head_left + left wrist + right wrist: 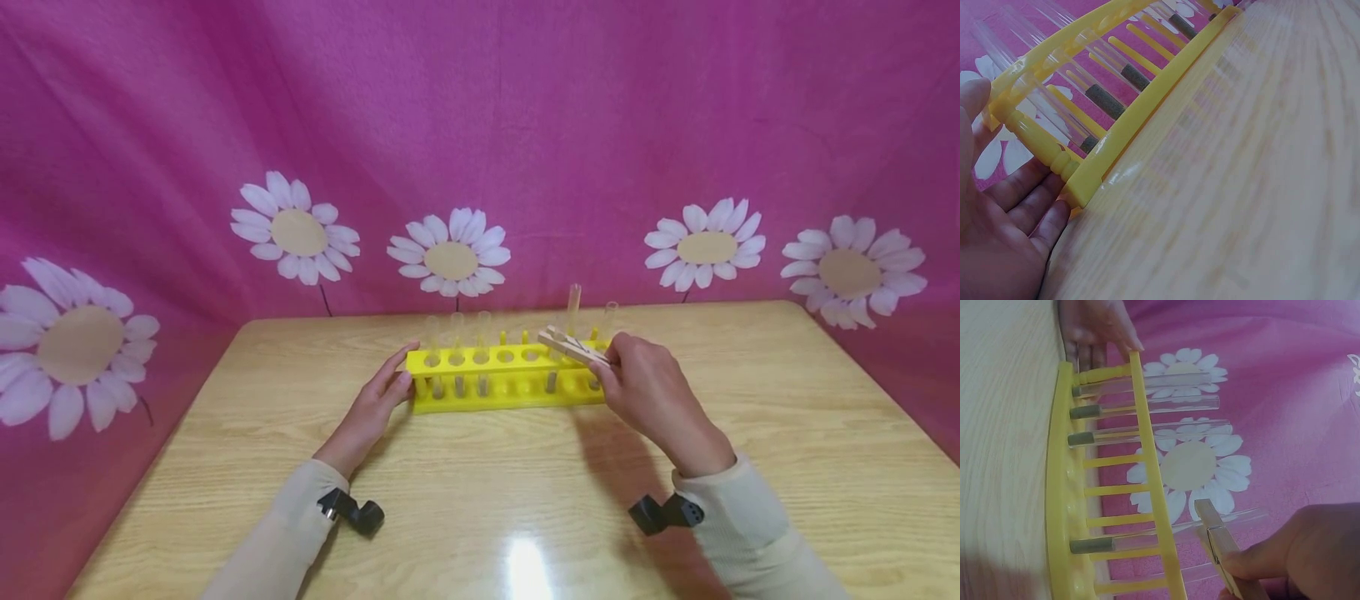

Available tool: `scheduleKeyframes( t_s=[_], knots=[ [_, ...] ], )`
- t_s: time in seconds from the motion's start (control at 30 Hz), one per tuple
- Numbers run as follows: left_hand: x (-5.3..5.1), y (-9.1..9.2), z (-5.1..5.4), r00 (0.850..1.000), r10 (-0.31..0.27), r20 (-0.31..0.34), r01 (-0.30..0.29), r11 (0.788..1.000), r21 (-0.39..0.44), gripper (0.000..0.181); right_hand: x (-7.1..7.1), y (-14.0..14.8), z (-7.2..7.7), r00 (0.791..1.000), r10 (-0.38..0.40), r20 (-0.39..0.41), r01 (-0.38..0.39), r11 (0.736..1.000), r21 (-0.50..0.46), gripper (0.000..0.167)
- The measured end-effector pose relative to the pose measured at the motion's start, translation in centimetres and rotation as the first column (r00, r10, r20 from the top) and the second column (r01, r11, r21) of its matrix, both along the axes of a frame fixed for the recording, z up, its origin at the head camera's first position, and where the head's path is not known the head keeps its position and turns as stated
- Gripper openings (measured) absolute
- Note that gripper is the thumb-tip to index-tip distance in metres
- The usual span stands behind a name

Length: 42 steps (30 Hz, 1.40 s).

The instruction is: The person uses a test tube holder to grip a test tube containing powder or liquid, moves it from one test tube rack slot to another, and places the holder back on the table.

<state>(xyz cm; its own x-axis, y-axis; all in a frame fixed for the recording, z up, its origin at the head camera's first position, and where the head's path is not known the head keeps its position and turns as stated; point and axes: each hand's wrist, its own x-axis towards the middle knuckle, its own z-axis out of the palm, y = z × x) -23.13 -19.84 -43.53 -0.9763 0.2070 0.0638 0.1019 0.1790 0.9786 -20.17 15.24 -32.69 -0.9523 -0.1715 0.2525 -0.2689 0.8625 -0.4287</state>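
A yellow test tube rack stands on the table, holding several clear tubes with dark material at the bottom. Three tubes stand at its left end. My left hand holds that end, fingers low on the base and thumb at the top rail in the left wrist view. My right hand pinches a wooden clothespin-like clamp above the rack's right part. The clamp's tips overlap a tube in the right wrist view; whether they grip it, I cannot tell. Another tube stands farther right.
The wooden table extends around the rack. Behind it and at the sides hangs a magenta cloth with white daisies. Light sleeves and black wrist cameras are on both forearms.
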Motion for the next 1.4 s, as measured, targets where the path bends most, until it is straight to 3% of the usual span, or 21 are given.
scheduleKeyframes(
  t_s=[0.23, 0.8, 1.4],
  knots=[
    [-0.06, 0.07, -0.07, 1.0, 0.0, -0.009, 0.0, 1.0, -0.001, 0.051, -0.06, 0.06, -0.16, 1.0, -0.001, -0.013, 0.001, 1.0, 0.001, 0.021],
    [0.08, 0.16, 0.14, 1.0, -0.002, -0.021, 0.002, 1.0, -0.007, 0.051, -0.05, 0.09, -0.06, 0.998, -0.024, 0.057, 0.025, 1.0, -0.015, 0.02],
    [0.24, -0.02, 0.13, 1.0, -0.004, -0.026, 0.004, 1.0, -0.005, 0.051, 0.02, 0.02, -0.09, 1.0, -0.02, 0.013, 0.021, 0.999, -0.029, 0.019]
  ],
)
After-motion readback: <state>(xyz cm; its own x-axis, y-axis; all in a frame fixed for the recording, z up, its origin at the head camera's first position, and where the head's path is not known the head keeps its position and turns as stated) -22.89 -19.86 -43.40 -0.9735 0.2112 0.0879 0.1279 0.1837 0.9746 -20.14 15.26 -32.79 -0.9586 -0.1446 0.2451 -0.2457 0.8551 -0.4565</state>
